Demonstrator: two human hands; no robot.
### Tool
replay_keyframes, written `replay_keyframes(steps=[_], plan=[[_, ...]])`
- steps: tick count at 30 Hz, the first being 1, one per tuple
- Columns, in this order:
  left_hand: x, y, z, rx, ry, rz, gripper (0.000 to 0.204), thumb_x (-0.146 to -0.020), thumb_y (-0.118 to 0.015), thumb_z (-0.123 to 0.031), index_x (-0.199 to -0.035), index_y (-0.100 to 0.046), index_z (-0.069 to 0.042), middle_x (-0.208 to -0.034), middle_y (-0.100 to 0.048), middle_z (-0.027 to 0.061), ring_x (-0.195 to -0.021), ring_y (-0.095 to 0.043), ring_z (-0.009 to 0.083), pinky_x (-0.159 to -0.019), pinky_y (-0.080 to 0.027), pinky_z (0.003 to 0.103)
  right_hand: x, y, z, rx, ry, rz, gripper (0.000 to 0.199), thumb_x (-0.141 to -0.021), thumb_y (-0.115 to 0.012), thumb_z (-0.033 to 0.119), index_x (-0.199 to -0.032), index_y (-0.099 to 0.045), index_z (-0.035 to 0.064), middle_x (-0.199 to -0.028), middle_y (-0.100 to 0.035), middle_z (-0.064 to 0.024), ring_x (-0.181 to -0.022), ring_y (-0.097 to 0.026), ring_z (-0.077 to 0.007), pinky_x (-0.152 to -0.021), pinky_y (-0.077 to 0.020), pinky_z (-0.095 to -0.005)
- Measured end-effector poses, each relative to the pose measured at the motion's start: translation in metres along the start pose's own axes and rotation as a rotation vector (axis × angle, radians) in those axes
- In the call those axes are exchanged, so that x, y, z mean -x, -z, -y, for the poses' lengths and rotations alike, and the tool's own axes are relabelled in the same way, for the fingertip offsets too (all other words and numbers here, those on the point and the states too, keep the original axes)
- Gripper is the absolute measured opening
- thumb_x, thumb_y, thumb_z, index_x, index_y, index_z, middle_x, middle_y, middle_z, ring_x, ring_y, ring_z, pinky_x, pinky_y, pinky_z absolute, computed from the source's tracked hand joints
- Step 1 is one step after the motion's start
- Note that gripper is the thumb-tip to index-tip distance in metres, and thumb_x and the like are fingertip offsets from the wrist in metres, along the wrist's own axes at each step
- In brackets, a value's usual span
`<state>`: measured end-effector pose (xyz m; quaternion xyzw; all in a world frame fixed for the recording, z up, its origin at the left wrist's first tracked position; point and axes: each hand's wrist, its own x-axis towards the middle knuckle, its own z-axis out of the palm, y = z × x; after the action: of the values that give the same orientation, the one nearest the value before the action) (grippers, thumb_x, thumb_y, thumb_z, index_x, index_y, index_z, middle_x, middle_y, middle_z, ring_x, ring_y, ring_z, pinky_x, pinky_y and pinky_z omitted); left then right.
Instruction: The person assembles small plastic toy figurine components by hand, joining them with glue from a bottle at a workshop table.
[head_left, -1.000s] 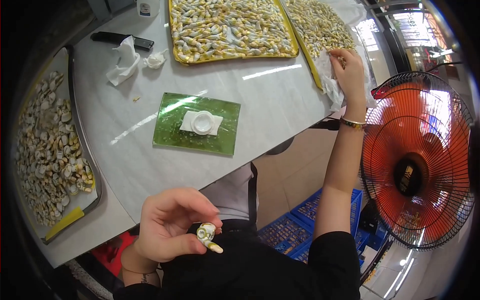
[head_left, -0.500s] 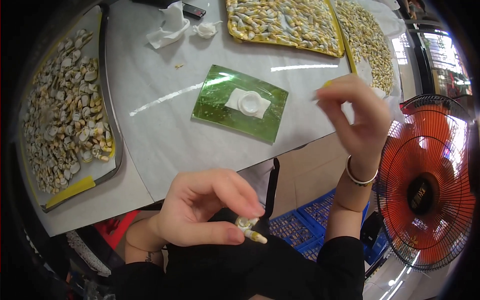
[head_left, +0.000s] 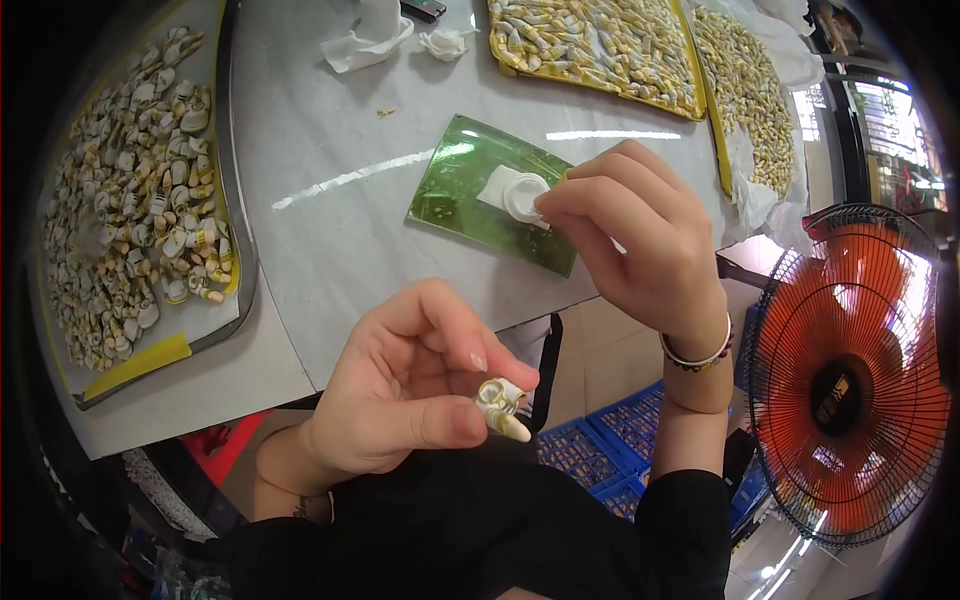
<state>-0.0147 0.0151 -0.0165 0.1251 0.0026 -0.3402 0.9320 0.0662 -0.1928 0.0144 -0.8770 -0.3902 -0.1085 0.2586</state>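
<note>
My left hand (head_left: 405,385) pinches a small white-and-yellow piece (head_left: 504,408) between thumb and fingers, over my lap. This piece has a curled, hollow-looking part and a pale rounded peg; its exact kind is unclear. Past the table's front edge, my right hand (head_left: 645,240) is closed, its fingertips pinched at the right rim of a small round white dish (head_left: 524,196). Whether something tiny sits between those fingertips is hidden. Under the dish lies a folded white tissue (head_left: 493,187), on a green glossy plate (head_left: 445,190).
At the left stands a dark-rimmed tray (head_left: 240,200) of many similar pieces. Yellow-edged trays (head_left: 600,97) of small pieces fill the far right. Crumpled tissues (head_left: 445,43) lie at the back. An orange fan (head_left: 850,390) stands at right, blue crates (head_left: 625,430) below the table.
My right hand has moved left and down to the white dish. My left hand has risen slightly, keeping the small piece and showing its hollow part more. The whole view has shifted a little.
</note>
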Motion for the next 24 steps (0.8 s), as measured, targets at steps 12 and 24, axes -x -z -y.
replay_keyframes(steps=[12,24], plan=[[-0.008,-0.004,0.002,0.089,0.068,-0.007,0.026,-0.081,-0.066,-0.011,-0.097,-0.045,-0.009,-0.100,-0.061,0.0127,-0.088,-0.061,0.0185,-0.077,-0.049,0.030,0.004,-0.006,0.007,-0.082,-0.067,-0.132,0.017,-0.064,-0.065,-0.006,-0.077,-0.060,0.0031,-0.068,-0.056,-0.0076,-0.061,-0.053,-0.0219,-0.054,-0.0433,-0.0285],[-0.017,-0.007,0.008,0.080,0.082,-0.046,0.022,-0.084,-0.062,-0.009,-0.097,-0.044,-0.010,-0.099,-0.061,0.0062,-0.094,-0.058,0.0167,-0.082,-0.047,0.031,0.024,0.004,0.061,-0.343,-0.092,-0.462,0.022,-0.057,-0.072,0.000,-0.077,-0.062,0.0027,-0.069,-0.058,-0.0072,-0.056,-0.053,-0.0192,-0.046,-0.0427,-0.0244]])
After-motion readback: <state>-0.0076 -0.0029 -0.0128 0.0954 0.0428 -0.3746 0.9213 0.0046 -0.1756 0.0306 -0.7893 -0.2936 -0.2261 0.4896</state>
